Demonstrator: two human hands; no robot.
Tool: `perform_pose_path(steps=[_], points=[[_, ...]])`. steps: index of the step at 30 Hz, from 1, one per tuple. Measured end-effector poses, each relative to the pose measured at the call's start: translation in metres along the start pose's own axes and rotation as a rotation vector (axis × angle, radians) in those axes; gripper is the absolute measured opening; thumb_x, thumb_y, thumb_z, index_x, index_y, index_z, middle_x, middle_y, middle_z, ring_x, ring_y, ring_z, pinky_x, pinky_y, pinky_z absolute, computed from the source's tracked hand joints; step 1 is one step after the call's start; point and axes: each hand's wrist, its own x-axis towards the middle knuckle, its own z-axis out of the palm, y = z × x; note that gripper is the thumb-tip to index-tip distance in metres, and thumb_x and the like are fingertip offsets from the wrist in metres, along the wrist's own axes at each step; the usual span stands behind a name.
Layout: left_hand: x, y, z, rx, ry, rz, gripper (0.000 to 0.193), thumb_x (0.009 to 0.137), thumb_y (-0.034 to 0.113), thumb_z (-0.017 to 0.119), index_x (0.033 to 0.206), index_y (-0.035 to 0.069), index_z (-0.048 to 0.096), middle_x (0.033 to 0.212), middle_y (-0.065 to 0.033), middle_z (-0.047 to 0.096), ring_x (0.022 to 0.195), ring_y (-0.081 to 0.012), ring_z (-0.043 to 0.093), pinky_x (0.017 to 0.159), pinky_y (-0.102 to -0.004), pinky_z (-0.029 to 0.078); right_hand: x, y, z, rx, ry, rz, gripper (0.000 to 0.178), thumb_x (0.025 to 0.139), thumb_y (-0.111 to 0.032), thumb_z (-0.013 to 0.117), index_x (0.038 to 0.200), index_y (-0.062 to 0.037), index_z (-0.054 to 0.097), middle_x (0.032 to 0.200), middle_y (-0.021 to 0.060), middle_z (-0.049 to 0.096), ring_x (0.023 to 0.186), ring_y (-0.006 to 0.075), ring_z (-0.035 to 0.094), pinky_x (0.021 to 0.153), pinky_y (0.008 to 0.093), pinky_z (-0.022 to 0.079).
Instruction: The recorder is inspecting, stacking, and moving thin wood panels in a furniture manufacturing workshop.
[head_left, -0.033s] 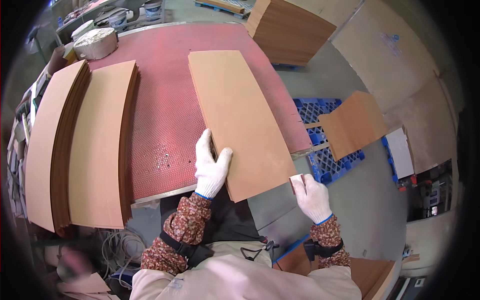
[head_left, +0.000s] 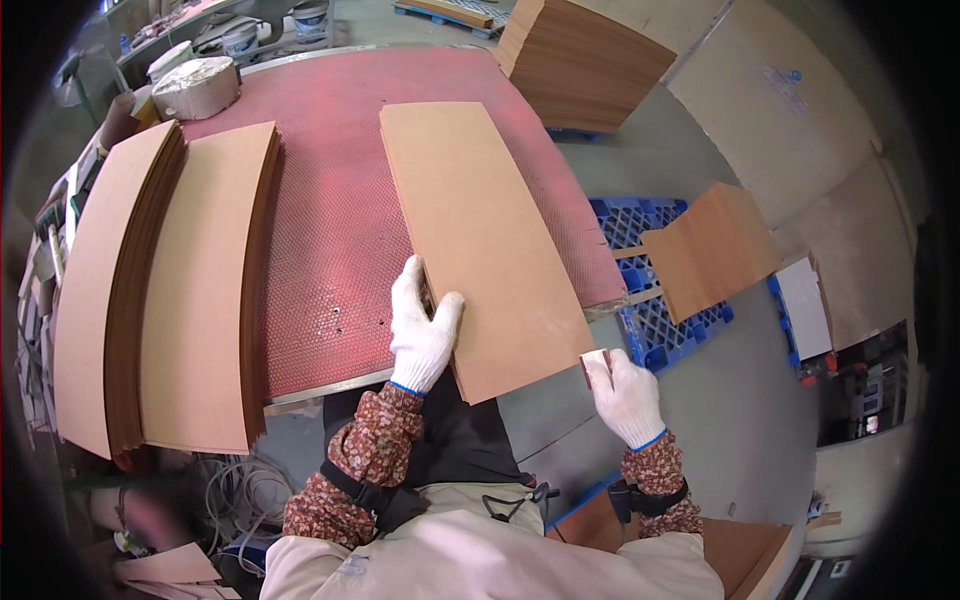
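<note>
Pinching a small block in the right hand, fingers drawn tight, beside the five-o'clock corner of the board stack lying toward ten o'clock. Resting the left hand, thumb spread wide, against its nine-o'clock edge. Pointing that stack lengthwise between eleven and twelve over the worktop.

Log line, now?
left hand: on board stack's left edge; right hand: holds small block at near-right corner; red table: two more stacks

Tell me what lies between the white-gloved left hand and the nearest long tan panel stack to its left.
In the head view, red mesh-patterned tabletop lies between the left hand and that stack.
</note>
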Motion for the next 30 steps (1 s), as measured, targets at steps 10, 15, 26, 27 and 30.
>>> perform_pose_path(steps=[10,15,26,27,30], points=[[0.018,-0.02,0.002,-0.228,-0.046,-0.061,0.075,0.095,0.006,0.062,0.158,-0.007,0.023,0.161,-0.0246,0.033,0.148,-0.0316,0.037,0.122,-0.04,0.03,0.005,-0.001,0.001,-0.052,-0.043,-0.056,0.025,0.101,-0.028,0.063,0.095,-0.0042,0.064,0.076,0.017,0.071,0.066,0.0381,0.07,0.057,0.0473,0.054],[0.017,-0.012,0.001,-0.212,-0.074,-0.007,0.074,0.096,0.004,0.059,0.159,-0.007,0.021,0.162,-0.024,0.031,0.15,-0.0316,0.033,0.124,-0.0408,0.028,0.008,-0.005,-0.002,-0.104,-0.08,-0.04,0.023,0.102,-0.026,0.061,0.095,-0.0043,0.063,0.076,0.017,0.07,0.064,0.0385,0.069,0.056,0.0474,0.054],[0.014,-0.02,0.002,-0.031,-0.053,0.037,0.075,0.094,0.01,0.063,0.156,-0.01,0.027,0.161,-0.0266,0.031,0.151,-0.0368,0.032,0.125,-0.0434,0.024,0.112,-0.018,0.025,-0.146,-0.074,-0.132,0.031,0.105,-0.03,0.051,0.095,-0.0006,0.057,0.068,0.023,0.066,0.063,0.0423,0.068,0.058,0.0523,0.054],[0.015,-0.022,-0.004,0.012,-0.047,0.061,0.074,0.094,0.015,0.064,0.155,-0.011,0.03,0.16,-0.0281,0.032,0.151,-0.0389,0.031,0.125,-0.0442,0.024,0.132,-0.02,0.032,-0.136,-0.072,-0.173,0.031,0.106,-0.029,0.049,0.098,-0.0003,0.057,0.067,0.0236,0.065,0.066,0.0428,0.069,0.059,0.052,0.055],[0.012,-0.018,-0.006,0.091,-0.049,0.065,0.074,0.094,0.017,0.064,0.154,-0.011,0.031,0.159,-0.0293,0.034,0.15,-0.0401,0.032,0.125,-0.0448,0.024,0.189,-0.035,0.04,-0.128,-0.045,-0.29,0.031,0.105,-0.028,0.051,0.096,0.0009,0.059,0.074,0.0282,0.067,0.072,0.0474,0.068,0.064,0.0554,0.054]])
